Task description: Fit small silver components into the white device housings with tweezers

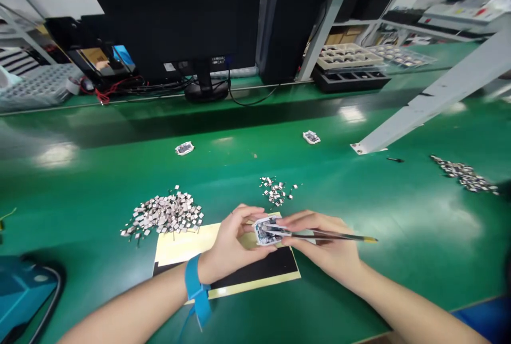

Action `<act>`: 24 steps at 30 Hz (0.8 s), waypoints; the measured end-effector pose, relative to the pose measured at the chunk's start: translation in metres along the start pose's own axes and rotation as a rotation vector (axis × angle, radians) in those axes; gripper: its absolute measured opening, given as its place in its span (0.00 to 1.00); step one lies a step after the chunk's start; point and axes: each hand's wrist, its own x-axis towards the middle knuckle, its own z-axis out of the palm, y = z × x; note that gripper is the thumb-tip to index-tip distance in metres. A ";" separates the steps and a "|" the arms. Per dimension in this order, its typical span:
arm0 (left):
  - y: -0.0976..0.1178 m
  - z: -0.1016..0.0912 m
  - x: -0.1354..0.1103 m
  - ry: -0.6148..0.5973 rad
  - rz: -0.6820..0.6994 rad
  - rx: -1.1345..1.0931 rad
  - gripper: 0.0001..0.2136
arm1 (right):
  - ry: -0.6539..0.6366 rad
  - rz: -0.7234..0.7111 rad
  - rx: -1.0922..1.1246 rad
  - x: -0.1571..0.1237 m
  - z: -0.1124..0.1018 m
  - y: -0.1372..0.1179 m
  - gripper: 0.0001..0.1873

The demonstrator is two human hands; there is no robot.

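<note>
My left hand [235,235], with a blue wrist strap [195,285], grips a small white-framed circuit board [261,232] by its edges. In my right hand [325,237] is a pair of tweezers [339,236], pinched between thumb and fingers, its tips over the board's face. Whether the tips hold a part is too small to tell. Beneath my hands lies a yellow and black sheet [259,269]. Just beyond the board sits a small pile of square parts [275,192], and a larger pile of similar parts [165,213] lies to the left.
Two more white-framed boards [184,148] [311,137] lie farther back on the green bench. A slanted white metal post [431,93] stands on the right, near another parts pile [465,173]. Trays [347,56] and a monitor [167,8] stand behind. A teal device [24,291] is at lower left.
</note>
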 end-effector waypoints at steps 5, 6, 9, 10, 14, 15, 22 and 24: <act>0.000 0.003 -0.001 -0.001 0.029 0.021 0.27 | 0.023 -0.001 0.015 -0.003 0.001 -0.001 0.15; 0.001 0.004 -0.001 -0.006 0.030 0.020 0.28 | 0.045 0.021 0.056 -0.004 0.001 -0.002 0.16; 0.005 0.003 -0.001 -0.084 -0.033 -0.079 0.32 | 0.131 0.161 0.261 -0.005 0.002 -0.002 0.14; 0.007 0.003 -0.001 -0.131 -0.077 -0.157 0.32 | 0.154 0.217 0.333 -0.005 0.003 -0.002 0.13; 0.012 0.001 0.005 -0.335 -0.315 -0.585 0.25 | 0.192 0.371 0.529 -0.002 0.003 -0.001 0.08; 0.012 0.001 0.007 -0.362 -0.370 -0.676 0.23 | 0.200 0.398 0.560 -0.001 0.004 -0.001 0.08; 0.009 -0.001 0.011 -0.346 -0.538 -0.821 0.16 | 0.207 0.578 0.703 0.001 0.003 0.004 0.07; 0.010 -0.003 0.011 -0.350 -0.561 -0.830 0.19 | 0.180 0.603 0.726 0.002 0.004 0.005 0.07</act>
